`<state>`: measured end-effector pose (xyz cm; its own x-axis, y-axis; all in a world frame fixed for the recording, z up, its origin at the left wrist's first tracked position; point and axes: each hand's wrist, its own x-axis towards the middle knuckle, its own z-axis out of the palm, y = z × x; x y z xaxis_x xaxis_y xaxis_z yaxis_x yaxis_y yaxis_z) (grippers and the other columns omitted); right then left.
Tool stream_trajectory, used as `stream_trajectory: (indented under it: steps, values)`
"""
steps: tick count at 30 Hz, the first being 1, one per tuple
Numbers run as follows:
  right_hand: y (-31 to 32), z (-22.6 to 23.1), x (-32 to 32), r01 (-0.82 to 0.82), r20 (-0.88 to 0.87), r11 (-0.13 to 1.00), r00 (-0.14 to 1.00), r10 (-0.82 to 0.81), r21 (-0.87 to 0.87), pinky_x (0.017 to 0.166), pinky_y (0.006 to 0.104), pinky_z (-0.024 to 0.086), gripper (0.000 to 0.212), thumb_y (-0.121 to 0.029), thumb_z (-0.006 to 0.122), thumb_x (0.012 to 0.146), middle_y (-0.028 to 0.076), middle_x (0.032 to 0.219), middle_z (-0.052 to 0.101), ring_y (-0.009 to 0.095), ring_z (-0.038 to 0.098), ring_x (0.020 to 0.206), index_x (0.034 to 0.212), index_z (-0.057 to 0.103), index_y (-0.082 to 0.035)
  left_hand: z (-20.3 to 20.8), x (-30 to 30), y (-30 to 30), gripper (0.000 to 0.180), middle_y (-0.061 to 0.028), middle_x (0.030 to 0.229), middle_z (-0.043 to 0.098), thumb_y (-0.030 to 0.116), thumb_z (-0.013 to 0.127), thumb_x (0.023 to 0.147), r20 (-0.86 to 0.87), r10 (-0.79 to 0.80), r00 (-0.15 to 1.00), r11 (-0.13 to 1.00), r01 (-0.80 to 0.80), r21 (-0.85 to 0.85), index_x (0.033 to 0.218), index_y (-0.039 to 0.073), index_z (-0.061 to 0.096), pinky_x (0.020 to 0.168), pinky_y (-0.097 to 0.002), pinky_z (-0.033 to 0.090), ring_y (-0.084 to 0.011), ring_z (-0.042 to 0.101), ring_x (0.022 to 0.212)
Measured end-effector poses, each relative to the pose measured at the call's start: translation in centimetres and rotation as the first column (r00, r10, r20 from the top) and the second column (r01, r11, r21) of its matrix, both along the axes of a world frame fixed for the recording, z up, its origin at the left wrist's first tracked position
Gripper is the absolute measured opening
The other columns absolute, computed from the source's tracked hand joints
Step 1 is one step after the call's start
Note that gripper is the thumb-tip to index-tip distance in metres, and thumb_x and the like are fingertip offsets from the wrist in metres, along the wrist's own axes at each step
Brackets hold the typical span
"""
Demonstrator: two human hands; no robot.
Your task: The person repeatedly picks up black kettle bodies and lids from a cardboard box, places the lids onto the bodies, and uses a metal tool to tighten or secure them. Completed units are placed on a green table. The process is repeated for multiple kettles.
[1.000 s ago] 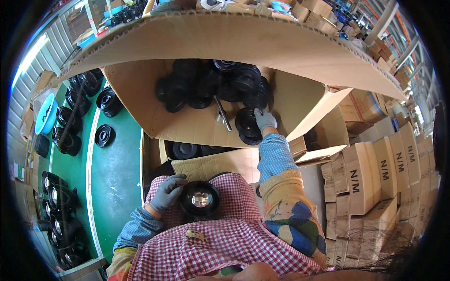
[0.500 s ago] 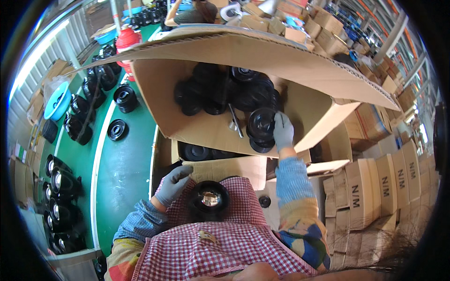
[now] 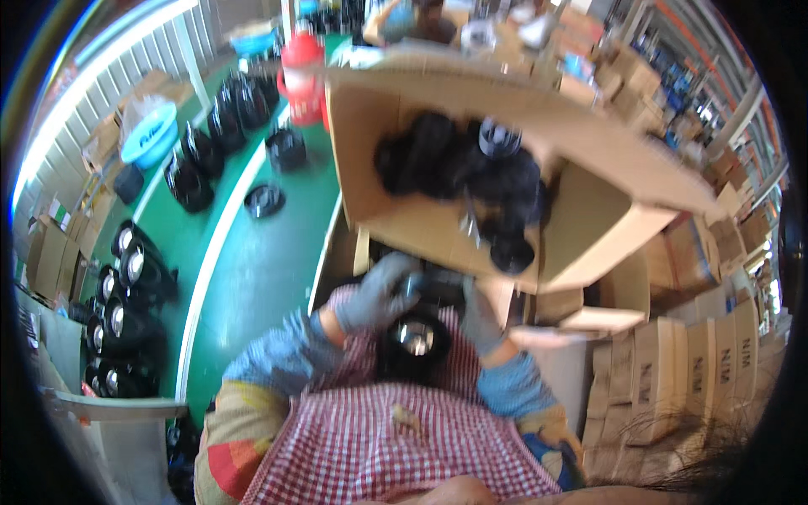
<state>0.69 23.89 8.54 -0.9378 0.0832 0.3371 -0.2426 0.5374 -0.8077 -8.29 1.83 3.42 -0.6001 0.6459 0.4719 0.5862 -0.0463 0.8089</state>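
A black rounded housing point(image 3: 418, 339) with a shiny metallic centre rests on my lap, over the red checked apron. Above it, my grey-gloved right hand point(image 3: 482, 316) grips the edge of a dark round part point(image 3: 442, 290), which is blurred and seen nearly edge-on. On the other side, my gloved left hand point(image 3: 379, 295) has its fingers curved toward that part; blur hides whether they touch it. A large tilted cardboard box point(image 3: 404, 220) lies open in front of me, with several black round parts point(image 3: 463, 160) heaped inside.
Below the big box is a lower open box, partly hidden by my hands. To the left, a green table point(image 3: 261, 269) bears a black disc point(image 3: 265, 200), black stacked parts point(image 3: 286, 149) and rows of black housings point(image 3: 126, 320). Flattened cartons point(image 3: 656, 379) stand at right.
My right hand has come out of the big box to above my lap with a black round part. My left hand has moved right toward it. The view has shifted.
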Motion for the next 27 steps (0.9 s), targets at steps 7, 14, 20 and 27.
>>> stream_trajectory:
  steps: [7, 14, 20, 27]
  values:
    - [-0.1, -7.0, 2.2, -0.187, 0.109, 0.71, 0.93, 0.35, -0.679, 0.112, 0.0384, 0.042, 0.039, -0.032, 0.062, 0.101, 0.013, 0.122, 0.071, 0.027, 0.062, 0.122, 0.123, 0.07, 0.0, -2.6, -0.6, -0.9, 0.06, -0.0147, 0.135, 0.057, 0.045, 0.025, 0.112, 0.387, -0.317, 0.866, 0.948, 0.293, 0.121, 0.134, -0.001, 0.057, 0.116, -0.0395, 0.035, -0.0269, 0.052, 0.129]
    - [0.5, -9.4, 2.5, -0.318, 0.003, 0.877, 0.94, 0.342, -0.361, 0.115, 0.048, 0.038, 0.026, -0.026, 0.07, 0.095, 0.012, 0.111, 0.073, 0.03, 0.062, 0.12, 0.102, 0.077, -0.002, -5.3, 0.2, 0.1, 0.042, -0.0214, 0.124, 0.065, 0.024, 0.039, 0.109, 0.222, -0.319, 0.921, 0.948, 0.311, 0.072, 0.112, -0.004, 0.069, 0.107, -0.0432, 0.045, -0.0342, 0.061, 0.119]
    - [0.0, -9.5, 2.6, -0.288, -0.029, 0.929, 0.957, 0.289, -0.232, 0.115, 0.0503, 0.038, 0.011, -0.012, 0.072, 0.088, 0.011, 0.099, 0.073, 0.03, 0.067, 0.109, 0.081, 0.073, -0.004, -5.7, 1.4, 0.4, 0.032, -0.0222, 0.119, 0.068, 0.021, 0.052, 0.103, 0.093, -0.265, 0.96, 0.962, 0.255, 0.101, 0.104, -0.004, 0.073, 0.101, -0.0438, 0.05, -0.0365, 0.066, 0.113]
    - [0.3, -10.7, 2.3, -0.314, -0.11, 0.932, 0.948, 0.298, -0.18, 0.115, 0.0517, 0.038, 0.018, -0.006, 0.076, 0.082, 0.01, 0.099, 0.073, 0.031, 0.067, 0.111, 0.071, 0.062, -0.004, -6.3, 1.1, 0.7, 0.029, -0.0207, 0.117, 0.069, 0.019, 0.054, 0.101, -0.004, -0.25, 0.968, 0.963, 0.249, 0.106, 0.104, -0.003, 0.073, 0.102, -0.044, 0.051, -0.0359, 0.065, 0.113]
